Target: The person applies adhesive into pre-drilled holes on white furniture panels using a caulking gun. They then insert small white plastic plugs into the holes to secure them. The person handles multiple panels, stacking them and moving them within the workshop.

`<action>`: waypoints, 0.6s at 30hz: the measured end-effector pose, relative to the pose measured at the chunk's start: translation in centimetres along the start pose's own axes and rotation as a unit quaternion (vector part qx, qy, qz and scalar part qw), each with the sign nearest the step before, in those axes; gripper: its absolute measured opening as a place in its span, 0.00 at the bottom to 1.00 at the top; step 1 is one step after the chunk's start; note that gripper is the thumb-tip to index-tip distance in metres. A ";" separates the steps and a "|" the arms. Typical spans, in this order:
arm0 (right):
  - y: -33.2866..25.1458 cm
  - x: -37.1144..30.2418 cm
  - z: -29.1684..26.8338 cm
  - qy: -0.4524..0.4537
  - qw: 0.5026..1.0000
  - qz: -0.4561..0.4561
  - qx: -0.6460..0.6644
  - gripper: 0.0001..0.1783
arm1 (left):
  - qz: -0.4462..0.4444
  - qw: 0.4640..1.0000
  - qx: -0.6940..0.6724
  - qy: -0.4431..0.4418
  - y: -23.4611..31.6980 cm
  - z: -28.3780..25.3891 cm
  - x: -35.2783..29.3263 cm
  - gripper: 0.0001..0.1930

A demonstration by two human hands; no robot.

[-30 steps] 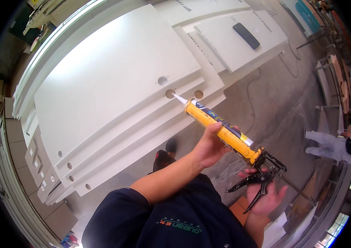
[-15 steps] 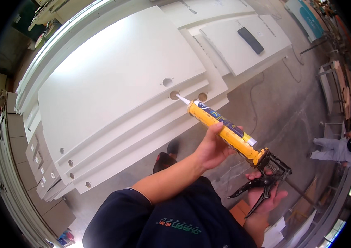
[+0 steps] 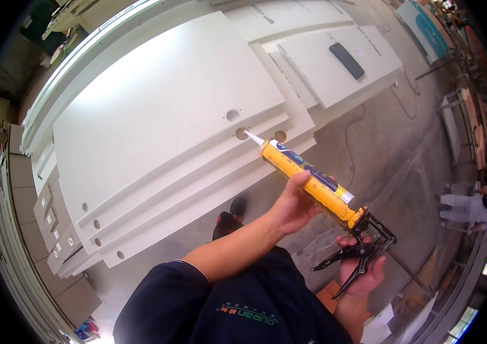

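Observation:
A caulking gun (image 3: pixel 277 164) with a yellow barrel lies slantwise in front of me, holding a blue, white and yellow cartridge (image 3: pixel 312 165). My left hand (image 3: pixel 292 209) is closed around the barrel from below, thumb on top. Behind it, my right hand (image 3: pixel 364 275) holds the black trigger handle (image 3: pixel 363 250), fingers around it and the thumb off to the side. The white nozzle (image 3: pixel 254 137) points up-left, its tip at the edge of a round hole (image 3: pixel 241 133) in a white panel; from here I cannot tell whether it touches.
White panels (image 3: pixel 163 97) are stacked in steps, with round holes near their edges. A dark oblong object (image 3: pixel 347 61) lies on a panel at the far right. A cable (image 3: pixel 349 140) runs over the concrete floor. Another person (image 3: pixel 467 207) stands at the right.
The rear of the gun and my right hand have shifted slightly left, and the right thumb has drawn in toward the handle. The nozzle tip stays at the same hole.

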State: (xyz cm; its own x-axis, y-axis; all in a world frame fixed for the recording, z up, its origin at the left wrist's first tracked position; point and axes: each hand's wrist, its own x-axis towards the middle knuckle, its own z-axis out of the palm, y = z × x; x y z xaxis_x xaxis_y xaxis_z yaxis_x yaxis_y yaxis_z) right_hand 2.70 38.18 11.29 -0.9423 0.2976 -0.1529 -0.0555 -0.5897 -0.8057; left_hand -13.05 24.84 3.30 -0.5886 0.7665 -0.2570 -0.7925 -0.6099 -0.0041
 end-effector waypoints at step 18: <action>2.7 -4.3 -13.1 0.098 0.988 0.037 0.115 0.28 | 0.098 0.941 0.309 0.091 -7.5 2.3 -1.5 0.20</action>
State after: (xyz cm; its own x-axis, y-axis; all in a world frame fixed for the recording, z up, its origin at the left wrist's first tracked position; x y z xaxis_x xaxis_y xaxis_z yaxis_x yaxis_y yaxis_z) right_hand 10.93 45.17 2.24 -0.8664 0.3726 -0.3324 -0.0832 -0.7641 -0.6398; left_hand -6.60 28.73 5.97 -0.7405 0.5698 -0.3564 -0.6463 -0.4585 0.6100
